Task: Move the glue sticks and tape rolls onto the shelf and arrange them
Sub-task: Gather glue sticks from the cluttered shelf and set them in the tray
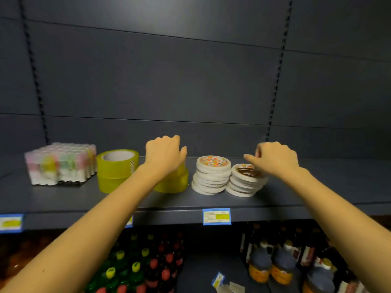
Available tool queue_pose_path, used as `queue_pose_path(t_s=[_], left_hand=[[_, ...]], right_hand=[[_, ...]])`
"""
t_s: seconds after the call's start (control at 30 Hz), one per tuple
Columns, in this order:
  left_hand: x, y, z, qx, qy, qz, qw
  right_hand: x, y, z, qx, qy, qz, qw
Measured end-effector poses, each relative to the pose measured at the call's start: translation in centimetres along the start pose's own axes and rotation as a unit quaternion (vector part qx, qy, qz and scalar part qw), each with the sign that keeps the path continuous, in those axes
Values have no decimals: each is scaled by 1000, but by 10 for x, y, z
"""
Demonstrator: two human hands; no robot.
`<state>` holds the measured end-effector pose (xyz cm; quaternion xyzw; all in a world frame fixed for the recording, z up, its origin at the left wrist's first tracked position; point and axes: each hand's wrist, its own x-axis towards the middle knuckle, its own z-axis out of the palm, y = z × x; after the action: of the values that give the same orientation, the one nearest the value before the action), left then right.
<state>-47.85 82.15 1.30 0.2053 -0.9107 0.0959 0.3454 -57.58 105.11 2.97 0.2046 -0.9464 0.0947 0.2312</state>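
My left hand (pixel 165 154) gripped yellow rolls (pixel 177 183) mid-frame; right hand (pixel 275 158) blurry over white stack (pixel 243 183), couldn't tell grip. Stack looked light, slidey; pinch sides.

- Glue stick pack (pixel 60 163): pastel pink, yellow and green tubes with white bases, under clear wrap.
- Left tape stack (pixel 117 170): translucent yellow-green rolls, white core.
- Second tape stack (pixel 175 183): the same yellow-green.
- White tape stack (pixel 211 176): white rolls, the top label patterned in orange and yellow.
- Right white stack (pixel 241 185): white, with a brown ring on top.
- Shelf (pixel 317 187) and back panel (pixel 158 81): dark slate grey.
- Price tag (pixel 216 216): blue border, white and yellow inside.
- Lower bottles: green with yellow caps (pixel 118 269), dark with red caps (pixel 165 271), dark with orange labels (pixel 260 267).
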Motion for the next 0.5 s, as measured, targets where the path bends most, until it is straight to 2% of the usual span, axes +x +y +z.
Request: queue_pose_path(t_s=[0.13,0.3,0.5], left_hand=[[-25,-52,-14,18,34,-19,999],[-68,-139,-37,59,34,-84,994],[-132,-258,-65,132,-14,-176,975]], right_hand=[[-5,-69,0,121,3,-156,980],[-24,-178,12,136,-29,-344,928],[-53,-306,22,169,-45,-463,869]])
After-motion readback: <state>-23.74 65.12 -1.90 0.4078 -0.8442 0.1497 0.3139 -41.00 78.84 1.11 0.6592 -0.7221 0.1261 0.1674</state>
